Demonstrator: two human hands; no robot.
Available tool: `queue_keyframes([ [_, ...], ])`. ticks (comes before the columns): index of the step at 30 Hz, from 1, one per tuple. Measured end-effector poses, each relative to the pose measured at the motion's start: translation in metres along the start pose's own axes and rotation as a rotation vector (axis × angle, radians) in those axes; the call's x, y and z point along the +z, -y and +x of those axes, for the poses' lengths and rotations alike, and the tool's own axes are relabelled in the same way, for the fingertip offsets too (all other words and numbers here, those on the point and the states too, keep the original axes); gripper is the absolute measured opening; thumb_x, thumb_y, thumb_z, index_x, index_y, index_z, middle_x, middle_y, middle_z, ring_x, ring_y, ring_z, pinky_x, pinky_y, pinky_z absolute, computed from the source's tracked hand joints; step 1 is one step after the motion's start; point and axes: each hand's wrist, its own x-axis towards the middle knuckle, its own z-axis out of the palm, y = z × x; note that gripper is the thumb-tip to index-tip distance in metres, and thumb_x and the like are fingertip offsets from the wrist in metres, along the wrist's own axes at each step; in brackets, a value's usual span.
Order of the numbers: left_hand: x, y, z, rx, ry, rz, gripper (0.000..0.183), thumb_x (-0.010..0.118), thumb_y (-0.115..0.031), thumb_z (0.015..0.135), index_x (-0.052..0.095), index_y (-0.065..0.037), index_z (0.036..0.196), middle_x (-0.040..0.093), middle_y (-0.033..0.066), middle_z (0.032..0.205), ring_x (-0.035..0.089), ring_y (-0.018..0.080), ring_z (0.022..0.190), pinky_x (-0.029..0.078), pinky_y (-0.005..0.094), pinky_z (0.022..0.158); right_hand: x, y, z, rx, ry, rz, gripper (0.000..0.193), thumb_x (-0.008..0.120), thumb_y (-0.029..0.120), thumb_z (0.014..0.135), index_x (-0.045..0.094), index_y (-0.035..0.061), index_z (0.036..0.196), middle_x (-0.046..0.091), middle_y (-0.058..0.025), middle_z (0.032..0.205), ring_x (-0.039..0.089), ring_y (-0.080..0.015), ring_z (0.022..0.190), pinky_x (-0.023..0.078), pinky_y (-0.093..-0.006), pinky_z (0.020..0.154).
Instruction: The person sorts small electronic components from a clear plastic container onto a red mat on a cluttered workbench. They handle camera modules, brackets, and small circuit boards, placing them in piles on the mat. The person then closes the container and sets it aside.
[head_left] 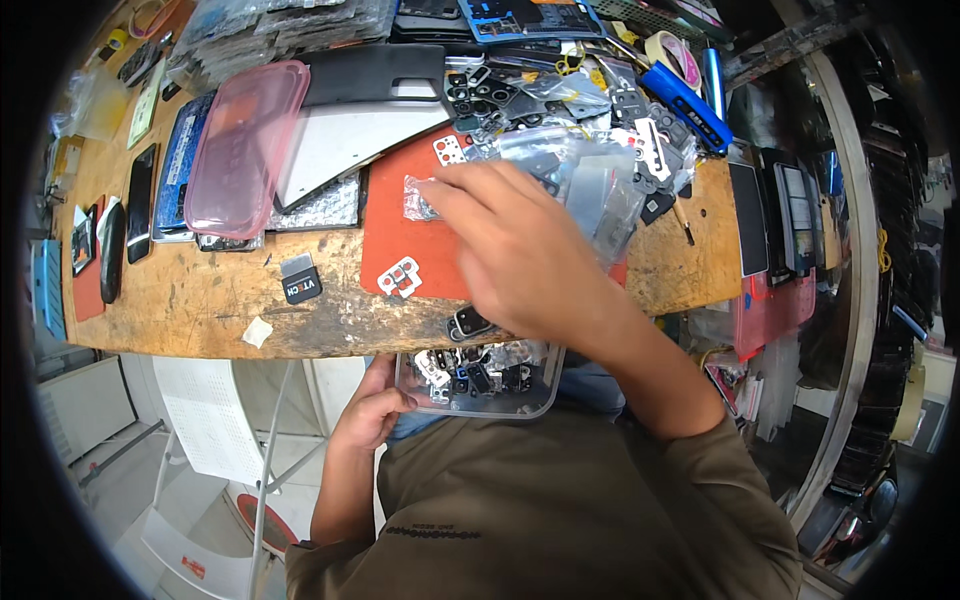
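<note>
Left hand [372, 412] pinches the tub [546, 385] at 9 o'clock, probably steadying it, but can't tell if right hand [515, 250] grips the 11-o'clock baggie [412, 204].

Wooden surface [190, 295], light brown, worn and scratched, dark stains along the front edge; its edges look bowed by the lens. Lower left: white chair [205, 415], perforated panel, thin pale metal legs [267, 455], standing just beyond the front edge of the surface. Pale, whitish floor [215, 507] around it. Round red item [262, 518] low behind a chair leg, partly hidden, can't tell what. Far left: white boxy unit [90, 395], lower than the surface. Right side: long pale frame strip [854, 200], curved by the lens, with dark stacked items [880, 330] beyond it, too dim to sort out. Dark bar [795, 45] slanting at upper right. Lighting bright over the surface and chair, dimmer at right.
</note>
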Motion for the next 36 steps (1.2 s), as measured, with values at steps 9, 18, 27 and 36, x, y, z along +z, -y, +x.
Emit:
queue_keyframes([
  [9,-0.012,0.004,-0.002,0.005,-0.046,-0.077,0.101,0.057,0.000,0.070,0.028,0.002,0.166,0.052,0.0164,0.134,0.057,0.0268,0.121,0.058,0.0438,0.103,0.030,0.035,-0.015,-0.059,0.192,-0.184,0.039,0.075,0.025,0.086,0.070,0.0025,0.118,0.061,-0.0146,0.116,0.056,-0.0297,0.106,0.043,-0.0435,0.087],
  [18,-0.004,-0.002,0.006,0.019,-0.013,-0.051,0.100,0.057,0.000,0.067,0.031,0.004,0.163,0.050,0.0145,0.134,0.055,0.0264,0.119,0.059,0.0439,0.102,-0.021,0.048,-0.065,0.032,0.219,0.130,0.036,0.070,0.006,0.084,0.071,0.0002,0.120,0.066,-0.0178,0.123,0.065,-0.0325,0.108,0.050,-0.0437,0.089],
  [27,-0.006,0.010,0.014,-0.021,0.027,-0.051,0.105,0.057,0.000,0.066,0.026,0.003,0.167,0.047,0.0141,0.142,0.052,0.0257,0.119,0.060,0.0450,0.102,-0.023,0.003,-0.046,0.123,0.076,-0.117,0.038,0.073,0.006,0.086,0.067,-0.0011,0.123,0.061,-0.0190,0.126,0.061,-0.0381,0.112,0.049,-0.0487,0.097],
  [36,0.014,0.007,0.013,-0.041,-0.003,-0.054,0.102,0.058,0.001,0.067,0.029,0.001,0.165,0.054,0.0159,0.129,0.058,0.0296,0.120,0.060,0.0548,0.103,-0.006,0.025,-0.067,0.094,0.136,-0.161,0.019,0.067,0.013,0.087,0.063,0.0027,0.103,0.053,-0.0124,0.098,0.056,-0.0303,0.094,0.045,-0.0389,0.079],
])
